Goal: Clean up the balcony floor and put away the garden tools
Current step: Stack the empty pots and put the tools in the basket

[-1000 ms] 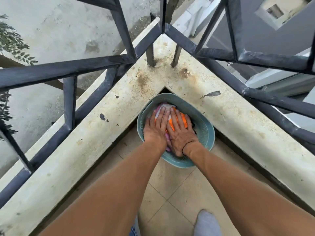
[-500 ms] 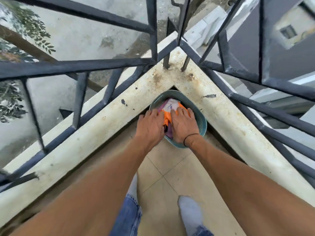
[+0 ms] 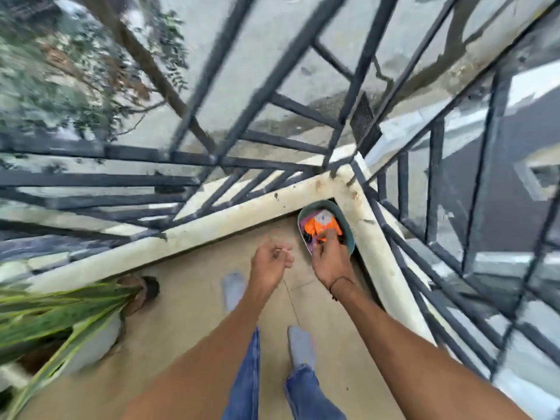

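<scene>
Basket: the teal basket (image 3: 348, 230) sat on the floor right of centre in the frame, tucked into the corner where the two pale ledges (image 3: 230, 221) met under the dark railing (image 3: 194, 159).
Contents: I saw orange items (image 3: 315, 227) with something white and purple beside them; motion blur kept me from naming them, though I judged them the put-away gear.
Right hand: my right hand (image 3: 330, 259) hung over the basket's near rim with fingers curled downward at the contents. I could not tell whether it gripped anything or was merely letting go.
Left hand: my left hand (image 3: 271, 257) hovered just left of the basket, clear of it, fingers loosely curled around nothing I could make out.
Step in hand: I judged this to be the end of stowing the items in the basket.
Doing it well: I wanted the contents pressed below the rim so nothing spilled, and the basket kept snug in the corner, off the walking path.
Floor: the beige tiles (image 3: 188, 313) near my socked feet (image 3: 300, 347) looked bare of debris from here.
Watch out: the potted plant (image 3: 60, 313) at lower left trailed long leaves across the floor; I judged it a snag to avoid when I backed away.
</scene>
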